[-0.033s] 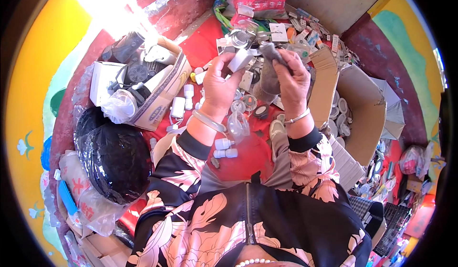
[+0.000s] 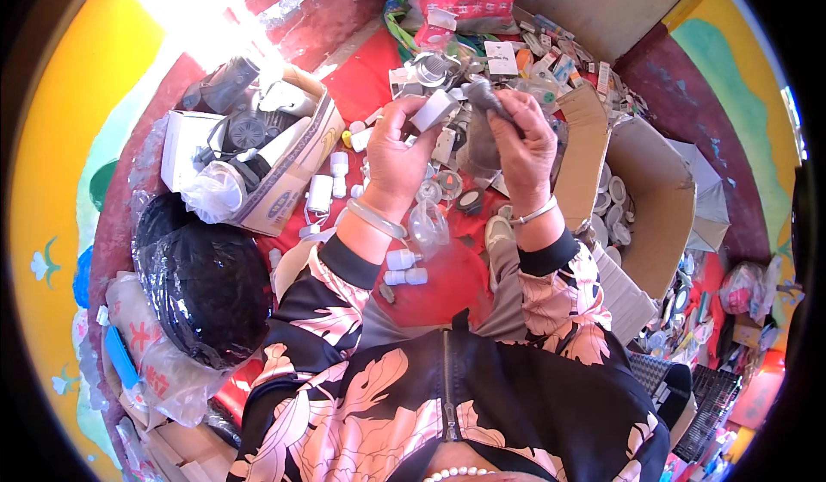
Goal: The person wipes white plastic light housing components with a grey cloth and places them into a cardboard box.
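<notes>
My left hand is raised over a red cloth and grips a small white plastic block between thumb and fingers. Close beside it, my right hand pinches a soft grey rubbery piece that hangs down from the fingers. The two hands are almost touching at the fingertips. Each wrist wears a bracelet. Under the hands lie several small white plastic caps, clear pieces and dark round parts.
On the left, a cardboard box holds grey mask parts and white pieces. A black plastic bag lies at lower left. To the right, an open cardboard box holds white round parts. A pile of small packets lies beyond.
</notes>
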Available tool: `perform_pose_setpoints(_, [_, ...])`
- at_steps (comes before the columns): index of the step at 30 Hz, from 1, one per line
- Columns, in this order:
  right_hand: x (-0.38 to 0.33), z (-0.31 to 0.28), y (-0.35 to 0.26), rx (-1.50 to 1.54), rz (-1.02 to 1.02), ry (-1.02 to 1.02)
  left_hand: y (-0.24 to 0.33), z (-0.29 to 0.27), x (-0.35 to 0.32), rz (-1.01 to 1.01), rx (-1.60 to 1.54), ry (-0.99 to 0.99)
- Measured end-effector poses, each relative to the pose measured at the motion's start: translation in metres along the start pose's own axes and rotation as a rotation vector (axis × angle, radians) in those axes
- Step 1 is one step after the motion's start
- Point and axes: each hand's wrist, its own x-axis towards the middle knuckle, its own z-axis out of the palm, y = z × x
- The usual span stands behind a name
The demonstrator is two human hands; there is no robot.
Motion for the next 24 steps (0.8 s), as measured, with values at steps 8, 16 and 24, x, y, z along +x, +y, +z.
perform_pose_setpoints(8, [-0.016, 0.024, -0.014, -0.281, -0.113, -0.043, 0.008, 0.006, -0.004, 0.469, 0.524, 0.05])
perform_pose_setpoints(16, [-0.015, 0.029, -0.006, -0.287, -0.347, -0.158, 0.01, -0.006, -0.002, -0.288, -0.136, 0.011])
perform_pose_setpoints(24, [-0.024, 0.023, -0.002, 0.321, 0.52, -0.396, 0.0, -0.033, 0.019, -0.515, -0.913, 0.051])
